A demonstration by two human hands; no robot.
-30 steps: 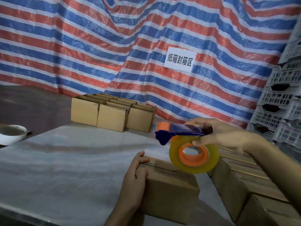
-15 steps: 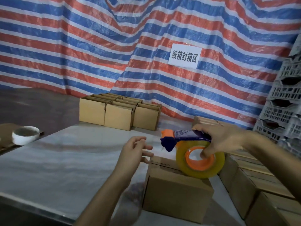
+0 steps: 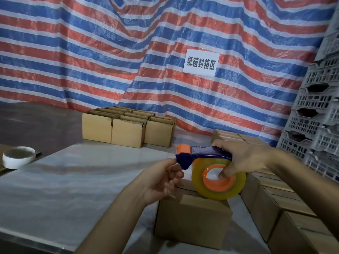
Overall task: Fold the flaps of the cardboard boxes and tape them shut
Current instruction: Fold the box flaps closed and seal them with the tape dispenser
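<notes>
Hands above box [image 3: 192,217]: right hand [image 3: 247,158] tight around tape dispenser [image 3: 207,152], left hand [image 3: 159,180] at its blue nose, grasp uncertain

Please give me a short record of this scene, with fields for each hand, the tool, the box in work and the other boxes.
Right hand: grips the tape dispenser, one digit inside the orange core
Left hand: fingertips at the dispenser's blue nose; a pinch on tape cannot be confirmed
Box in work: flaps folded down, directly below the tape roll
Back boxes: flaps open, grouped together
Right boxes: closed, in rows
Far left: white roll
</notes>
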